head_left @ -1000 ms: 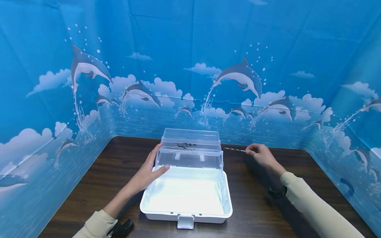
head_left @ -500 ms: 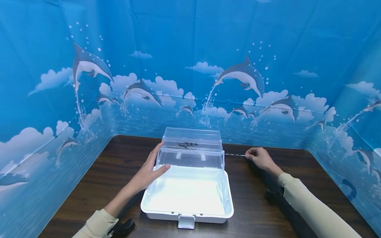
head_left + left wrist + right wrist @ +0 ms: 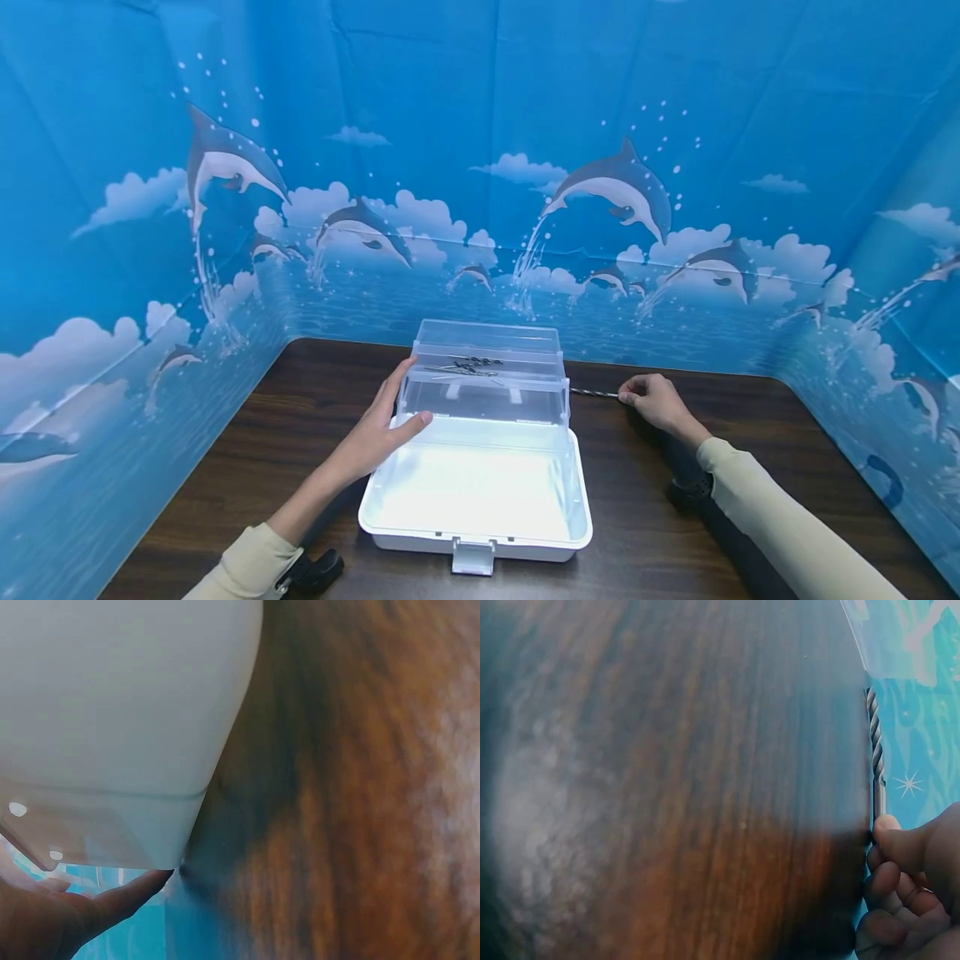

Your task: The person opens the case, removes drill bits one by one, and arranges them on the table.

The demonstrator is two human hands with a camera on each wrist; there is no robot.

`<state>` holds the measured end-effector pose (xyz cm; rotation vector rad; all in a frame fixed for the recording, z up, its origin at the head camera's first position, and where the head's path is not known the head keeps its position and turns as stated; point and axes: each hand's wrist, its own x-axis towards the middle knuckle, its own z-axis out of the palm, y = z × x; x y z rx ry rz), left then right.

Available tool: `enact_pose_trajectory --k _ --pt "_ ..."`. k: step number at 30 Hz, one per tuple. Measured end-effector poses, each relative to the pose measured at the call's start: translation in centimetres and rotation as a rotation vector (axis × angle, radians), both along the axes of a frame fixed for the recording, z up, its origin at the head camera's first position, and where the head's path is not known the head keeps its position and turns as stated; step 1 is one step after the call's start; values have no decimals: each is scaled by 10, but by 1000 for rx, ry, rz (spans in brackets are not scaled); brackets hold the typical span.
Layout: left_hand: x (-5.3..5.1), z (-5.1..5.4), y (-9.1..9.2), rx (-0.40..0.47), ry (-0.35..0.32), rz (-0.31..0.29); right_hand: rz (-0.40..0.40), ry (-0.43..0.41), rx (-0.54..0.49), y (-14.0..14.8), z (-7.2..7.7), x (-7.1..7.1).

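Steel-grey, spiral-fluted metal drill bit [image 3: 596,392] lies lengthwise, right of the box, its tip close to the clear, stepped plastic lid [image 3: 483,406]; contact we can't tell. Right hand [image 3: 660,406]: grip clamped on the shank end. We judge a light pinch, well back and level, best for controlling the tip. Left hand [image 3: 372,433]: grip apart, thumb and fingers spread at the lid's left edge; kept quiet, it should help steadiness. White plastic box base [image 3: 412,542] stands open on the dark wood-grain bench [image 3: 247,458]. More grey metal bits [image 3: 472,364] show at the lid, on or behind it unclear.
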<state>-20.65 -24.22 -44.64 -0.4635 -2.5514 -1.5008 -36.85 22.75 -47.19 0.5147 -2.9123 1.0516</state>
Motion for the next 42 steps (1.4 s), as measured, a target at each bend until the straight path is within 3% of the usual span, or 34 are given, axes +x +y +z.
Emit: enact_pose_trajectory --k 8,22,32,42 --pt "0 3 0 -7 17 8 -31 -9 -15 1 2 -2" --pt "1 -2 0 -3 11 5 -23 -28 -46 10 1 4" --pt "2 0 -2 -4 22 5 -4 -57 -138 3 33 11" --pt "-1 -2 -1 6 21 -10 84 63 -130 -37 70 33"
